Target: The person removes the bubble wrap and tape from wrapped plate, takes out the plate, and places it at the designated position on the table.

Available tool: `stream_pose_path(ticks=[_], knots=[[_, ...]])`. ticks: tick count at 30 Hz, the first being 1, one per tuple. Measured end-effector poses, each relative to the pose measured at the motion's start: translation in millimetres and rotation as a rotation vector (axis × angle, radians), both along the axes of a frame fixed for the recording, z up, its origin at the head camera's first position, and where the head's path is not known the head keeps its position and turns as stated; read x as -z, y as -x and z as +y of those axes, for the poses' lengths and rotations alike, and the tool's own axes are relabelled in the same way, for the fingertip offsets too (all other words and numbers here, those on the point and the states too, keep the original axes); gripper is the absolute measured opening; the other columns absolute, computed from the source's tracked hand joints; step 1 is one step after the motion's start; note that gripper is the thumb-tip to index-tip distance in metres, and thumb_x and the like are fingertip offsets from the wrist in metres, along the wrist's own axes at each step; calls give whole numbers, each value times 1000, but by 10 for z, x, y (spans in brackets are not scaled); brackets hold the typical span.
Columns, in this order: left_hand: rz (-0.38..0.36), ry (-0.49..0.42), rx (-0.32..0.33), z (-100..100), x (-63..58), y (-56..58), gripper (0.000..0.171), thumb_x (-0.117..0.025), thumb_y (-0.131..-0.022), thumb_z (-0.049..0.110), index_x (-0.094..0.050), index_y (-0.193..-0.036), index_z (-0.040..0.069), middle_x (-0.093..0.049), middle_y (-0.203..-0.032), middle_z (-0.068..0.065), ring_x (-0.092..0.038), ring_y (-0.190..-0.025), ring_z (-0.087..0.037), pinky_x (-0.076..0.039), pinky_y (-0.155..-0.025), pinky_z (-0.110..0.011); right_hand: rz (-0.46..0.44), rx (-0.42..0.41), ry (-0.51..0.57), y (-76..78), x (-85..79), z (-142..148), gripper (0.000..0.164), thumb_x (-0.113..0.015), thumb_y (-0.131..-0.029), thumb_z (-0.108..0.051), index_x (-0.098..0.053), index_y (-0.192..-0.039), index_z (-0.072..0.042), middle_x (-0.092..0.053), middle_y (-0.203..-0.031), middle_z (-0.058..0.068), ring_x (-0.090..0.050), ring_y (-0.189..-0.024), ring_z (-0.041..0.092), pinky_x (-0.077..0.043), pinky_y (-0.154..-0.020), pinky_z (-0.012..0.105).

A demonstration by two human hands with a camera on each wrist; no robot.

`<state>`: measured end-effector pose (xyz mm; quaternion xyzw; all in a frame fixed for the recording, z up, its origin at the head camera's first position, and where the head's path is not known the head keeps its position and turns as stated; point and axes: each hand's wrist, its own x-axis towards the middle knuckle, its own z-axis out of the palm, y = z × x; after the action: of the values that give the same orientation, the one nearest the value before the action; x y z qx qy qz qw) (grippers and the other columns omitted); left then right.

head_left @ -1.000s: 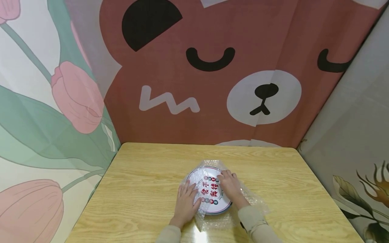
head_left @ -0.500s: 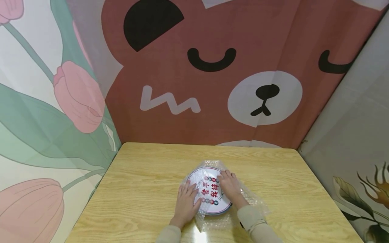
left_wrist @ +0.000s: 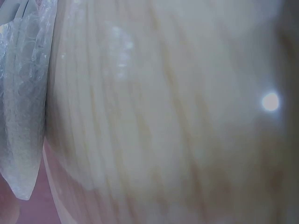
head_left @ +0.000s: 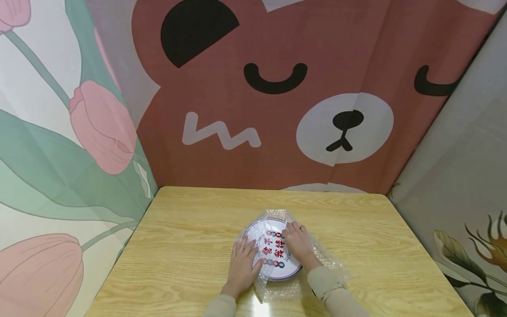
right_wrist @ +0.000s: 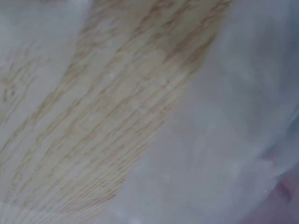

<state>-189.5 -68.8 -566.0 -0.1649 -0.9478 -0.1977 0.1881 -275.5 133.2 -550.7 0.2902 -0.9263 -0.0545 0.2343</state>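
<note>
A round white plate point(head_left: 277, 251) with red characters and a blue rim lies on bubble wrap point(head_left: 283, 290) on the table. Part of the wrap is folded over its left side. My left hand point(head_left: 242, 266) lies there with fingers spread, resting on the covered part. Across the plate's upper right rests my right hand point(head_left: 300, 242), its fingers bent slightly and its thumb hidden. In the left wrist view, wrapped rims point(left_wrist: 23, 93) show at the left edge, seemingly more than one layer. Blurred wrap point(right_wrist: 210, 140) fills the right side of the right wrist view.
The wood-grain table point(head_left: 190, 237) extends to both sides of the plate and behind it. A bear-print cloth point(head_left: 222, 167) hangs along the back edge. Flower-print cloths point(head_left: 51, 211) flank the table. Loose wrap spreads to the plate's right.
My right hand and sleeve have shifted very slightly to the left. The left hand, plate and bubble wrap look unmoved.
</note>
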Motion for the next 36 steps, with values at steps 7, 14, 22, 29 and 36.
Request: stream_pose_path(ticks=[7, 14, 22, 29, 36], knots=[[10, -4, 3, 5, -1, -10, 39, -50, -86, 36, -62, -110, 7, -49, -127, -7, -23, -130, -29, -10, -104, -50, -5, 24, 20, -9, 14, -21, 6, -62, -75, -11, -63, -81, -9, -54, -92, 9, -46, -84, 23, -40, -64, 36], [22, -4, 5, 5, 7, -1, 39, -50, -86, 36, -62, -109, 8, -49, -127, -6, -23, -130, -29, -10, -104, -50, -29, 54, 42, -5, 30, -39, 7, -64, -76, -15, -62, -79, -10, -55, -94, 9, -45, -85, 24, -41, -64, 39], [26, 0, 2, 2, 24, 6, 39, -50, -86, 37, -62, -110, 8, -49, -128, -5, -23, -130, -28, -10, -104, -49, -38, 68, 35, -26, -9, -63, 4, -61, -75, -13, -64, -74, -10, -54, -90, 8, -45, -83, 25, -41, -61, 41], [24, -10, 4, -1, 19, 3, 39, -50, -86, 36, -62, -110, 8, -49, -127, -6, -22, -130, -28, -8, -105, -49, -53, 74, 32, -32, -21, -73, 5, -60, -76, -11, -65, -74, -10, -54, -92, 9, -45, -85, 25, -42, -62, 41], [27, 0, -1, -2, 12, 3, 39, -50, -86, 37, -62, -110, 8, -49, -127, -5, -23, -130, -27, -9, -104, -49, -77, 90, 32, -28, -23, -79, 5, -60, -76, -11, -66, -75, -11, -54, -91, 8, -45, -85, 26, -43, -63, 42]])
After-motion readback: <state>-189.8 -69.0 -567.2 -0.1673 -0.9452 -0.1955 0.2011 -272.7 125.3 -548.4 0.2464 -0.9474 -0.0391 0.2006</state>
